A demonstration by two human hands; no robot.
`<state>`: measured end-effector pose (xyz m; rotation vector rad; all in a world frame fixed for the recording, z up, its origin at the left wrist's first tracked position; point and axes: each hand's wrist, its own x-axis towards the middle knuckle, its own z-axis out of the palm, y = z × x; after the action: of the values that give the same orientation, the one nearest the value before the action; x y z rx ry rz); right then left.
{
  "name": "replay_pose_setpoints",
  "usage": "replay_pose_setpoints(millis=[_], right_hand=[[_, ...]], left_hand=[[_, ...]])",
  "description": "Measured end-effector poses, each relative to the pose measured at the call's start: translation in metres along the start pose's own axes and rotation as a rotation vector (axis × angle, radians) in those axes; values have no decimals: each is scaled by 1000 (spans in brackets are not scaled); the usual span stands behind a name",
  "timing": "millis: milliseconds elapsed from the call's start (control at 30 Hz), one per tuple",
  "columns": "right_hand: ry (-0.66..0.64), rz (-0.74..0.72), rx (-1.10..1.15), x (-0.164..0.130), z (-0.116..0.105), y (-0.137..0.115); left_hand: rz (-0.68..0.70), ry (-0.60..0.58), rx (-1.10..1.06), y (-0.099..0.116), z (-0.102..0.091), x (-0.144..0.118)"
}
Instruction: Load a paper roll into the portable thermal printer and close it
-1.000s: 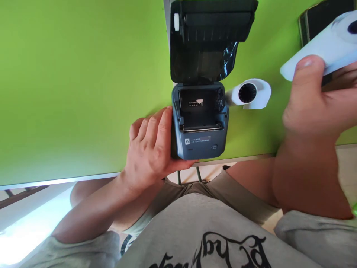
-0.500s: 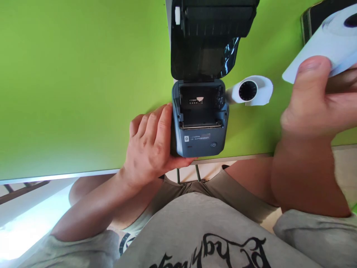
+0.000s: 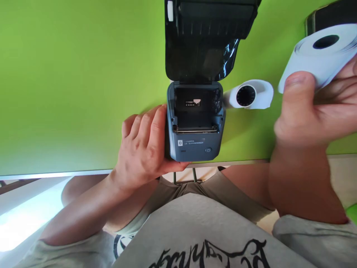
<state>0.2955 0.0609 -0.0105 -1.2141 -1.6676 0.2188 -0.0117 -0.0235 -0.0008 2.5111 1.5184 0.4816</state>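
My right hand [image 3: 312, 111] is clamped on a white paper roll [image 3: 320, 56], thumb on the near face, fingers behind it; the roll is raised off the table, its dark core tilted upward. My left hand [image 3: 142, 149] is closed against the left side of the printer [image 3: 195, 143], fingers flat on its wall, thumb under the front edge. The printer sits at the near edge of the green table [image 3: 69, 82], between my hands. Its lid [image 3: 208, 33] stands open beyond the body, and the paper bay [image 3: 195, 109] shows bare. A second roll [image 3: 249, 95] lies on its side on the table, just right of the printer and left of my right hand. A dark object [image 3: 330, 16] sits behind the held roll.
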Motion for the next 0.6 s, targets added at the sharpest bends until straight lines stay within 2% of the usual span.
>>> replay_pose_setpoints(millis=[133, 267, 400, 500, 600], right_hand=[[18, -107, 84, 3, 0, 12], [-4, 43, 58, 0, 0, -7], [-14, 37, 77, -3, 2, -24], [46, 76, 147, -3, 4, -20], [72, 44, 186, -2, 5, -14]], left_hand=[[6, -8, 14, 2, -2, 2], [-12, -18, 32, 3, -1, 2], [-8, 17, 53, 2, 1, 3], [8, 31, 73, 1, 2, 4], [11, 71, 65, 0, 5, 4]])
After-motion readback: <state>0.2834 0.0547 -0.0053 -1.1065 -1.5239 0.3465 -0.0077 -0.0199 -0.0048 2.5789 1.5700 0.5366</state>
